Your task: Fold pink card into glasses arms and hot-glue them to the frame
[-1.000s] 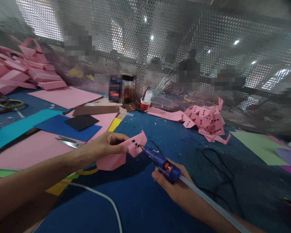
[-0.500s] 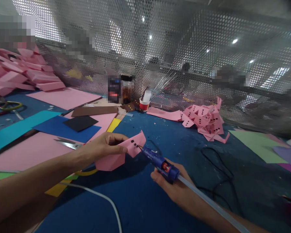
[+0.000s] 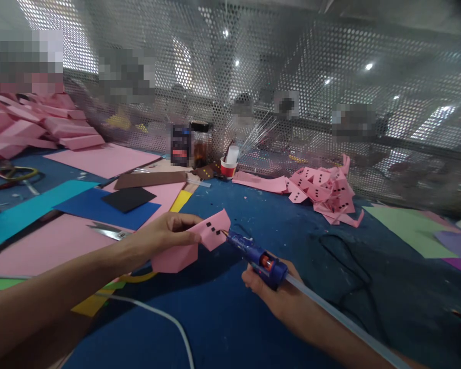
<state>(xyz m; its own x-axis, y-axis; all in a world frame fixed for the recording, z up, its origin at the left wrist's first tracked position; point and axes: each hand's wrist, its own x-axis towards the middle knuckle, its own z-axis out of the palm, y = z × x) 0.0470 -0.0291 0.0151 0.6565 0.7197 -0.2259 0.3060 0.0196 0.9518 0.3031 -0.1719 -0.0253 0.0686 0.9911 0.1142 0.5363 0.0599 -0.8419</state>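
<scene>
Near the middle, my left hand (image 3: 169,233) pinches a folded pink paper piece (image 3: 176,258) between thumb and fingers. Three small black squares run in a slanting row on its raised end. My right hand (image 3: 271,289) is wrapped round a blue glue gun (image 3: 253,254), whose tip points left at the right edge of that raised end; whether it touches the paper I cannot tell. A long clear glue stick (image 3: 341,312) sticks out of the gun's back, over my right forearm.
Scissors (image 3: 109,231) lie on pink sheets at the left, near a black square (image 3: 128,198). Folded pink pieces (image 3: 322,189) are heaped at the back right. A red-and-white cup (image 3: 228,167) stands by a jar (image 3: 200,146). A white cable (image 3: 169,315) crosses the front.
The glue gun in my right hand has shifted slightly right and down, its tip now nearer the paper's right edge. My left hand keeps its hold on the pink paper.
</scene>
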